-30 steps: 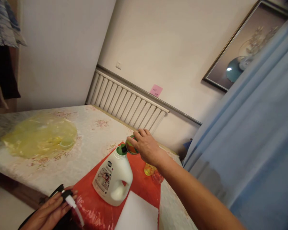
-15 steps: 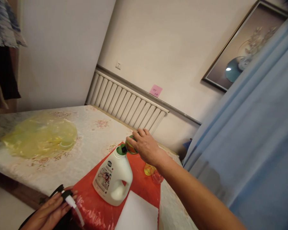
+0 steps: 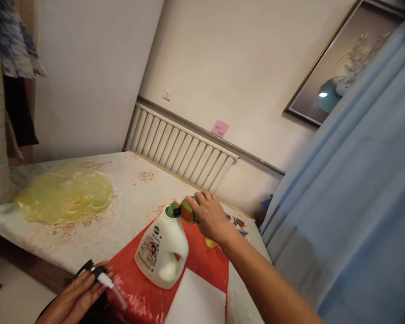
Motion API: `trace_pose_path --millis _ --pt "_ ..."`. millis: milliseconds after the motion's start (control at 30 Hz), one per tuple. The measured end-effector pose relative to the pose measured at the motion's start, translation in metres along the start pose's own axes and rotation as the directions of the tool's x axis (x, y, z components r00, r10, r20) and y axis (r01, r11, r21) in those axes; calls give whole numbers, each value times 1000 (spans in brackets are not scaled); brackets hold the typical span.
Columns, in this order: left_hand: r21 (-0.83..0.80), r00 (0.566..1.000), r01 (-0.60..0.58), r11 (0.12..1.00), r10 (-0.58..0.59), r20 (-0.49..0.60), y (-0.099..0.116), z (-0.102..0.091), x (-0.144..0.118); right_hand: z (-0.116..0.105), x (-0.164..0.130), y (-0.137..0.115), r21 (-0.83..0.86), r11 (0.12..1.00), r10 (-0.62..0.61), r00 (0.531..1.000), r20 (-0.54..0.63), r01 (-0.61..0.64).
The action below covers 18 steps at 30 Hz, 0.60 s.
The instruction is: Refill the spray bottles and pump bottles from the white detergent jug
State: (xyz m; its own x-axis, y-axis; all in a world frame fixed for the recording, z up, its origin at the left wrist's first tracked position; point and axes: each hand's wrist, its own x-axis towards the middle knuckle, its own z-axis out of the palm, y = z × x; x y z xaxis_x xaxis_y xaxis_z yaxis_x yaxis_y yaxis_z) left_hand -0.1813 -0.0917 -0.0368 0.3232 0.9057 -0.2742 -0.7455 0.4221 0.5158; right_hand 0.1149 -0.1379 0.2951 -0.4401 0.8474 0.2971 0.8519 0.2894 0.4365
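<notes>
Nearest, at the lower left, the left hand (image 3: 74, 298) curls closed around a black spray-pump head (image 3: 99, 273), its white dip tube (image 3: 116, 292) slanting down to the right. Just beyond, a white foam sheet (image 3: 197, 303) lies on a red plastic bag (image 3: 138, 294), where a white detergent jug (image 3: 162, 251) stands with its green neck open. The right hand (image 3: 211, 217) grips a small green-and-orange bottle (image 3: 187, 211), tipped with its mouth at the jug's neck. Farther left, a yellow plastic bag (image 3: 65, 198) rests on the floral tablecloth (image 3: 128, 198).
</notes>
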Motion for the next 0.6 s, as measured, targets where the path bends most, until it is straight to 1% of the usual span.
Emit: trace_pose_path --millis 67,100,167,200,267,333,433,500,600 --pt "36 1000 -13 999 13 -16 4 18 -9 13 -15 0 168 979 116 993 -19 -112" --pt "60 1000 -12 998 13 -18 6 30 -15 20 -24 -2 267 950 173 984 -28 -160" --pt "87 999 -36 996 38 -27 12 60 -27 36 -45 -6 462 856 280 959 -40 -231" --pt "95 998 -65 993 67 -16 15 77 -34 45 -57 -10 550 795 336 941 -46 -256" --pt "135 995 -96 986 92 37 20 112 -47 62 -80 -21 689 668 407 913 -22 -281" --pt "163 989 -127 978 114 90 24 144 -59 78 -101 -35 764 553 471 881 44 -333" --pt "209 967 -237 949 210 141 24 183 -69 95 -130 -58 813 368 562 804 191 -451" --pt "239 941 -326 914 289 178 21 200 -72 100 -144 -71 828 276 590 766 255 -488" --pt "286 902 -414 864 348 254 13 217 -70 103 -161 -84 837 203 601 740 303 -508"
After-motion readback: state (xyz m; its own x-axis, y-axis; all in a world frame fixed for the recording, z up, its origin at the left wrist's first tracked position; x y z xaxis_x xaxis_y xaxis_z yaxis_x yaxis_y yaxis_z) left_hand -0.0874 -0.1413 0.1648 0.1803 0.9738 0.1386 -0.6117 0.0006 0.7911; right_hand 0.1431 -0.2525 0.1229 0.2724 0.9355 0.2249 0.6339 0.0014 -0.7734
